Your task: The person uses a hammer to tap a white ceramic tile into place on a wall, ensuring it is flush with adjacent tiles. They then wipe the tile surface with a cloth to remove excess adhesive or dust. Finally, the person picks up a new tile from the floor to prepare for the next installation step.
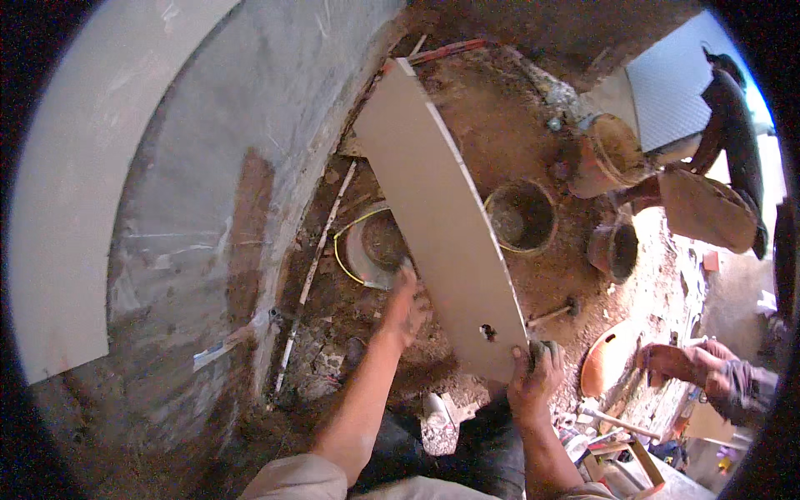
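A long pale tile panel (433,183) with a small ragged hole near its lower end stretches away in front of me, tilted. Its near right corner is gripped by my right hand (536,377), fingers curled over the edge. My left hand (406,308) is beside the panel's left edge with fingers apart; whether it touches the panel I cannot tell. Beyond that hand stands a round bucket (354,246) with a yellow rim, partly covered by the panel. A second bucket (522,215) stands on the panel's right side.
A grey plastered wall (200,192) rises on the left, with a white-marked stick (317,262) along its foot. Right of the panel are a hammer (552,312), an orange oval piece (610,358) and more buckets (612,150). Another person's hand (687,364) reaches in at right.
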